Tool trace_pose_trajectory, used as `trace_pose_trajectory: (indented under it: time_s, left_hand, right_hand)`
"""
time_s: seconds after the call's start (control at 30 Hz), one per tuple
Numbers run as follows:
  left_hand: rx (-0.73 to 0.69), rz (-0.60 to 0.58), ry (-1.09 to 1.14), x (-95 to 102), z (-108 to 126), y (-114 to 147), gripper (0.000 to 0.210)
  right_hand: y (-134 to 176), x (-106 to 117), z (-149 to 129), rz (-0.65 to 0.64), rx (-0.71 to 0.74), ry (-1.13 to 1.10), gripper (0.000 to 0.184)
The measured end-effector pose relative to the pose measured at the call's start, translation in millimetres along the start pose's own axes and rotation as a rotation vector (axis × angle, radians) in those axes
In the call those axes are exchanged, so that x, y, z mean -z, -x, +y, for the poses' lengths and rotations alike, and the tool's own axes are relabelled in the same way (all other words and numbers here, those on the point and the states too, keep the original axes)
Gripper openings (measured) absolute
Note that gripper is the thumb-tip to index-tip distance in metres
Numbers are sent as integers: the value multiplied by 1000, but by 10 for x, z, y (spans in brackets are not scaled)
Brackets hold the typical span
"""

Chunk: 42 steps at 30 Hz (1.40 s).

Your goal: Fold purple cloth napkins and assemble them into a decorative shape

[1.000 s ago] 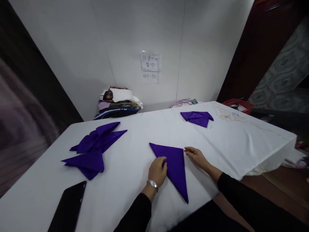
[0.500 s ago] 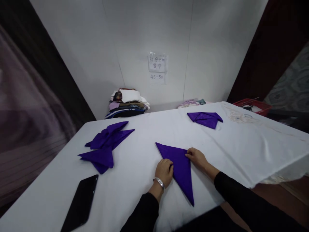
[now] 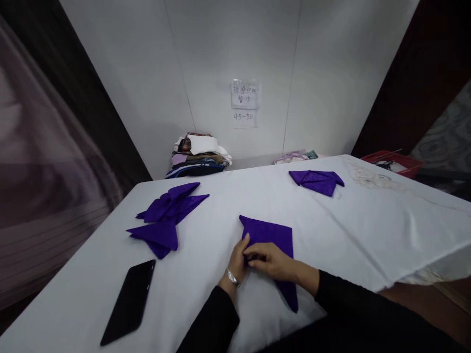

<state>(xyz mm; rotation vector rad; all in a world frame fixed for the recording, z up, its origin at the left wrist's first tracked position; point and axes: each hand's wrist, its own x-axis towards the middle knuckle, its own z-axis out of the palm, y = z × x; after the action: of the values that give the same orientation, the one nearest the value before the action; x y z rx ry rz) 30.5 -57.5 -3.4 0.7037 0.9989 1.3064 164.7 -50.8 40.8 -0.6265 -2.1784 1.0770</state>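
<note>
a smooth white wall (image 3: 206, 49) stands behind a table spread with a slightly glossy white tablecloth (image 3: 184, 274), creased toward the right. at the left hangs a sheer, mauve curtain (image 3: 55, 196). beyond the table's far edge rises a soft stack of folded clothes (image 3: 200, 156), plaid on top; a red basket (image 3: 412, 169) at far right contains pale and dark things too small to tell. a purple bundle (image 3: 162, 235), folded into sharp wings, lies left of centre. the folded purple cloth (image 3: 274, 235) rests flat at the near middle, its long slanting edge under both hands. a black, glassy slab (image 3: 128, 304) lies nearby. the right hand (image 3: 274, 262) reaches across the cloth, fingers curled narrow beside the left hand (image 3: 238, 257), which is held narrow, thumb raised; whether either pinches fabric i cannot tell. a silvery bracelet (image 3: 231, 277) circles the left wrist.
</note>
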Motion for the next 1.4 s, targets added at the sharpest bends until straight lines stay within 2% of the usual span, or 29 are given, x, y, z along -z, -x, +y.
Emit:
trace_pose_trajectory:
  time_s: [0.07,0.17,0.23,0.33,0.4,0.53,0.67,0.73,0.83,0.9,0.97,1.13,1.17,1.23,1.33,1.4]
  left_hand:
    - [31,3,17,108,94,-4,35]
    - [71,47,-95,295,236,-12,39]
    - [112,73,-188,412,314,-19,39]
    - [151,96,-269,549,395,-28,37]
    - [156,120,-313,612,422,-33,35]
    - [145,166,-376,686,424,-35,34]
    - [151,203,-414,724,393,-37,31]
    - [163,217,-430,732,380,-44,29]
    - [179,225,-437,731,369,-63,26]
    - [182,230,-434,731,365,-75,24]
    - [175,241,-428,737,359,-84,23]
    - [106,283,-393,778,324,-104,25]
    - [90,291,-388,787,313,-112,26]
    - [60,304,-387,802,291,-132,28]
    - [19,313,-399,814,266,-162,32]
    - [-3,312,-408,813,259,-171,34]
  right_hand:
    - [4,-21,-2,-20,81,38,26]
    - [44,177,205,167,64,171,23]
    - [91,400,433,290,-50,346,23]
    - [190,698,748,268,-304,648,33]
    - [258,805,879,209,-416,737,37]
    - [318,881,986,137,-501,713,21]
    - [290,1016,1026,210,-571,660,15]
    - [283,1095,1044,269,-551,683,16]
    - [289,1155,1073,329,-430,716,17]
    - [288,1158,1095,372,-362,667,18]
    - [271,1156,1114,466,-361,534,19]
    - [201,1223,1118,837,-396,-86,27]
    - [198,1241,1119,891,-392,-220,28]
    - [218,1263,1135,920,-398,-432,30]
    - [309,1264,1207,887,-493,-501,26]
    - [381,1253,1261,911,-567,-365,25]
